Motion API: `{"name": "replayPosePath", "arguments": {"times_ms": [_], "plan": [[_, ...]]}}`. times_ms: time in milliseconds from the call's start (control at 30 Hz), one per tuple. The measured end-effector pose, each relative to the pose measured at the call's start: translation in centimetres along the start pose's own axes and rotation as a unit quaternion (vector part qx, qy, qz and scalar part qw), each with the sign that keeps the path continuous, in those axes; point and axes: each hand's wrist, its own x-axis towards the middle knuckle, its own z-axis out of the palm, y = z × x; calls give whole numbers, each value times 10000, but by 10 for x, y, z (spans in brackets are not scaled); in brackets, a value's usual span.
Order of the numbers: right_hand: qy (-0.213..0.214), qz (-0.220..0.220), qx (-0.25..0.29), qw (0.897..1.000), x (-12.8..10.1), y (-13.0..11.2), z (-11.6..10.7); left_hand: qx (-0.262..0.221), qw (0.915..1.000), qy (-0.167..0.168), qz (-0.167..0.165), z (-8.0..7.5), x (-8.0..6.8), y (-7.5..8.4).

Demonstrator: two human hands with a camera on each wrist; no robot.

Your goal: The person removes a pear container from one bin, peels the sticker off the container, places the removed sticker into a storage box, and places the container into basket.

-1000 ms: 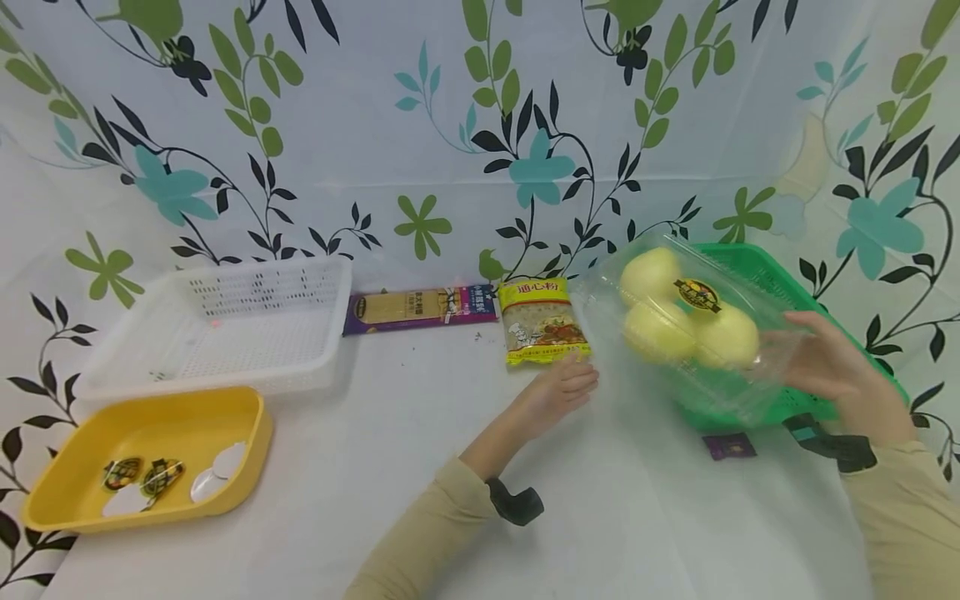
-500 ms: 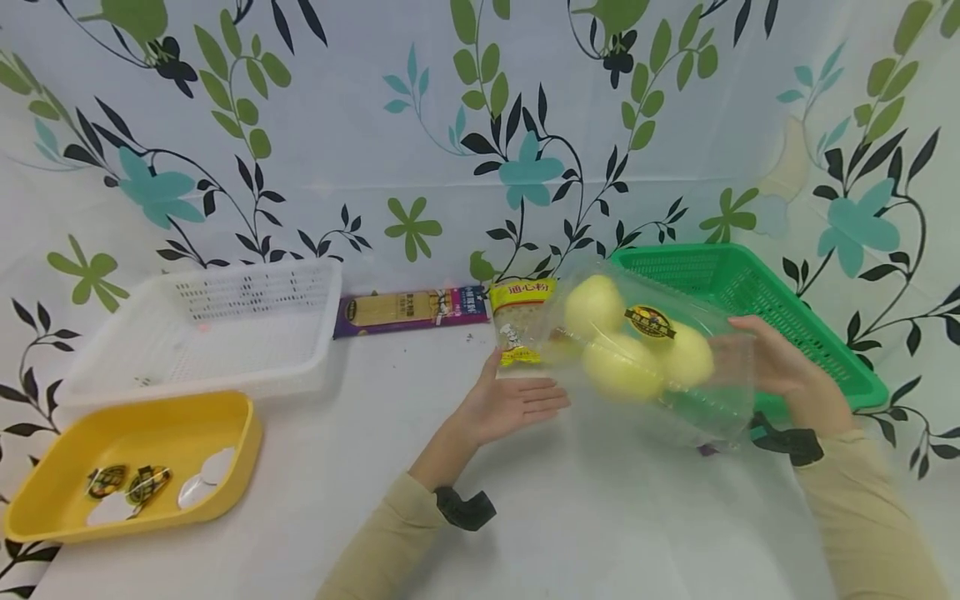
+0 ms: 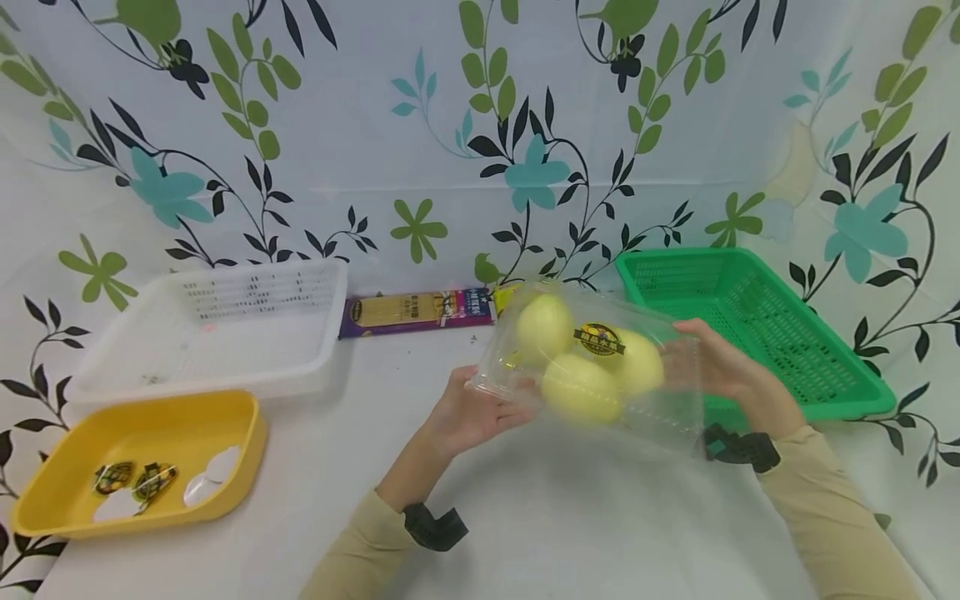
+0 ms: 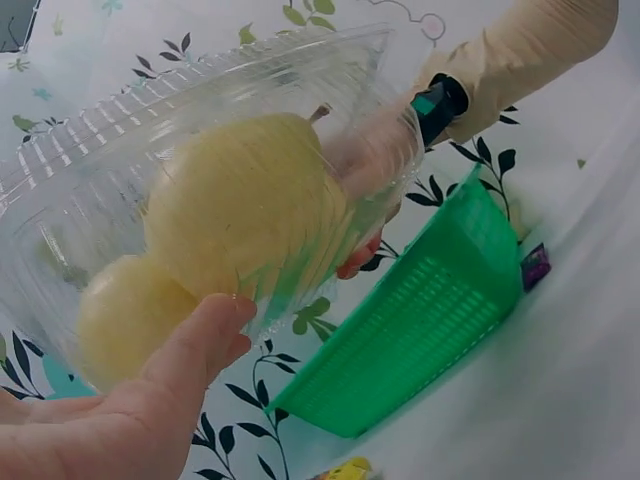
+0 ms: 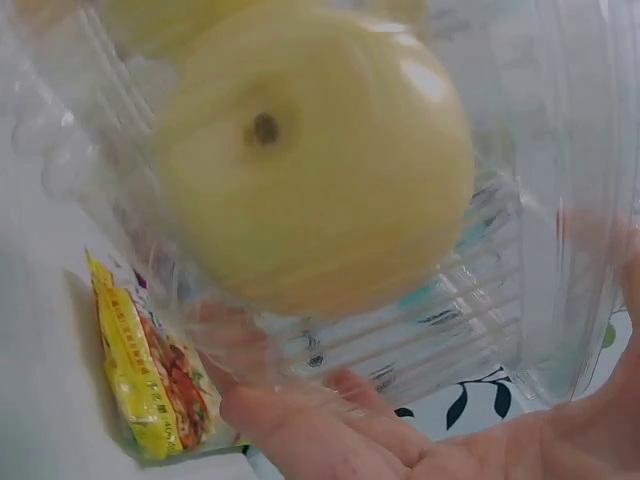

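Observation:
A clear plastic clamshell box (image 3: 663,417) of pale yellow pears (image 3: 581,387) is held tilted above the table. A black and gold label sits on its lid. My right hand (image 3: 716,367) grips the box's right end; in the right wrist view its fingers (image 5: 310,430) lie under the ribbed plastic. My left hand (image 3: 468,417) holds the left end, with fingers showing through the plastic. The left wrist view shows fingertips (image 4: 230,315) against the wall beside a pear (image 4: 240,205). Behind the box, a yellow pasta bag (image 5: 150,370) is mostly hidden from the head view.
A green basket (image 3: 840,400) stands at the right, with a small purple packet (image 4: 536,267) near it. At the left are a white basket (image 3: 330,333) and a yellow tray (image 3: 251,450) with labels and white discs. A purple noodle pack (image 3: 416,310) lies at the back.
My right hand has carried the pear box left, away from over the green basket. My left hand has moved left, opened out, and taken the box's left end.

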Motion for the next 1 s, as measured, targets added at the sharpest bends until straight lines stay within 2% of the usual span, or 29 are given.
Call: {"name": "replayPosePath", "arguments": {"times_ms": [200, 433, 533, 667, 767, 833, 933, 1000], "plan": [[564, 67, -420, 9975, 11, 7, 1, 72, 9998, 155, -77, -5, -6, -3], [832, 71, -122, 9964, 26, 15, 8, 98, 9967, 806, -62, -15, -20, -9], [898, 141, -466, 9948, 31, 24, 8, 330, 9943, 1015, -43, -23, -28, -15], [562, 155, -865, 9945, 38, 46, 8, 204, 9934, 1127, 39, -36, -49, -24], [161, -78, -567, 9982, 45, 65, 13, -415, 9924, 1157, 65, -44, -71, -29], [-228, -376, -298, 9986, 51, 75, 16, -593, 9913, 1168, 137, -49, -85, -30], [-1076, -923, -36, 9899, 61, 86, 15, -443, 9885, 1408, 328, -51, -99, -28], [-1253, -1107, -86, 9859, 66, 92, 16, -184, 9859, 1598, 459, -51, -104, -27]]}}
